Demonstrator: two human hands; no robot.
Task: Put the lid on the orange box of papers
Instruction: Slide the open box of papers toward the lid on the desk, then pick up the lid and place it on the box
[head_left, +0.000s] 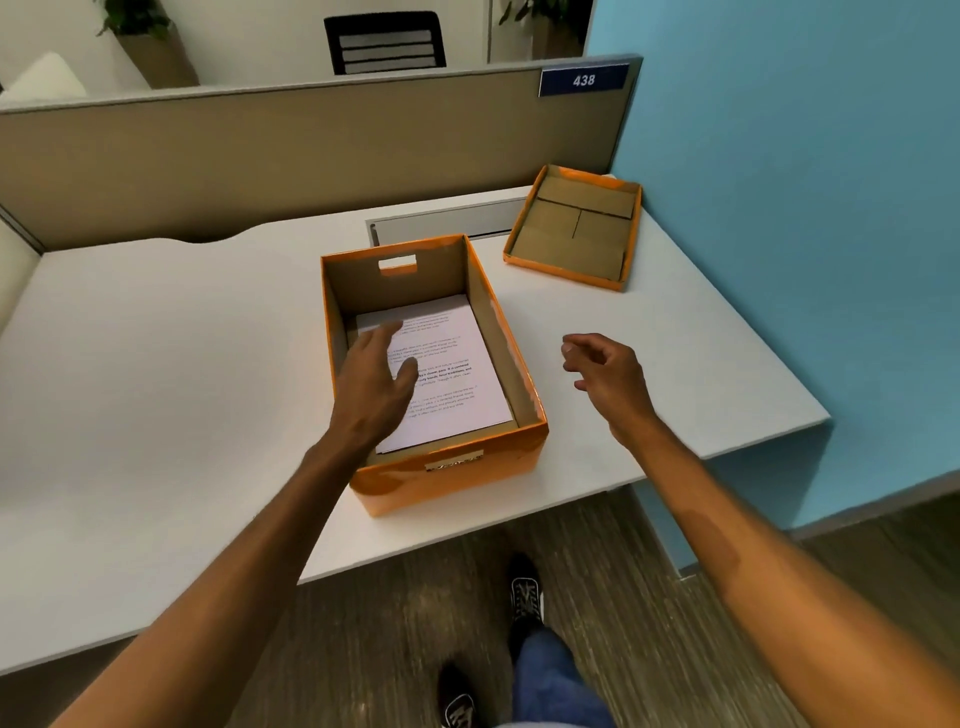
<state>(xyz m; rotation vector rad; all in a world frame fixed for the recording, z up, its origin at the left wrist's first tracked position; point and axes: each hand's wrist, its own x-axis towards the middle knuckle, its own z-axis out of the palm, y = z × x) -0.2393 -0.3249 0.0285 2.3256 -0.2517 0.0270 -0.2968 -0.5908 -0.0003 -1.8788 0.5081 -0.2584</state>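
Observation:
An open orange box (452, 473) stands near the desk's front edge, with a stack of printed papers (452, 364) lying flat inside. Its orange lid (574, 234) lies upside down at the back right of the desk, brown inside facing up, apart from the box. My left hand (374, 384) hovers over the box's left part above the papers, fingers spread, holding nothing. My right hand (608, 374) floats above the desk just right of the box, fingers loosely curled and apart, empty.
The white desk (156, 364) ends at a beige partition (260, 150) behind and a blue wall (805, 208) on the right. A grey cable flap (441, 226) sits behind the box. The desk edge runs close to my feet (524, 592).

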